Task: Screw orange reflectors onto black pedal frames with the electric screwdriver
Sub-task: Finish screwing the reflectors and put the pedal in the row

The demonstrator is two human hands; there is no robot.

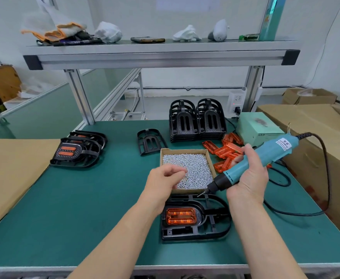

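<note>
Right hand (249, 179): you grip the screwdriver (265, 156) round its teal barrel. The bit slants down and left, its tip just over the far rim of the frame (185, 235).

Left hand (165, 180): it hovers over the near left corner of the screw box (187, 152), fingers curled toward the thumb. Blurred, so cannot tell if you pinch a screw.

The frame lies flat on the mat (84, 208) just below both hands, between your wrists. A reflector (180, 216) sits in its left end.

Loose reflectors (225, 152) are piled just beyond your right hand. A bare frame (151, 140) lies beyond your left hand, past the box, with frame stacks (197, 119) farther out. Finished pedals (78, 150) sit well left of your left hand.

The cord (326, 168) loops right of your right forearm.
</note>
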